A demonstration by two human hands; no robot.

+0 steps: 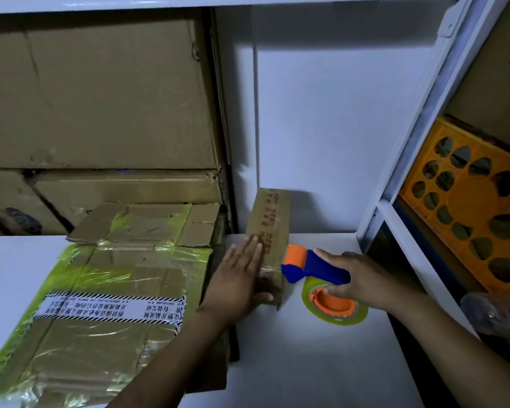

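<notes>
Evidently mid-seal: the left hand (239, 278) presses flat, fingers straight, on a small brown cardboard box (273, 213) on the white shelf (321, 363). The right hand (362, 278) grips a blue-and-orange tape dispenser (315, 265) at its near end. Cutting the tape seems left.

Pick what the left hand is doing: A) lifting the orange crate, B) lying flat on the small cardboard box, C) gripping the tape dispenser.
B: the left hand lies with straight fingers on the small cardboard box, while the right hand grips the tape dispenser.
</notes>
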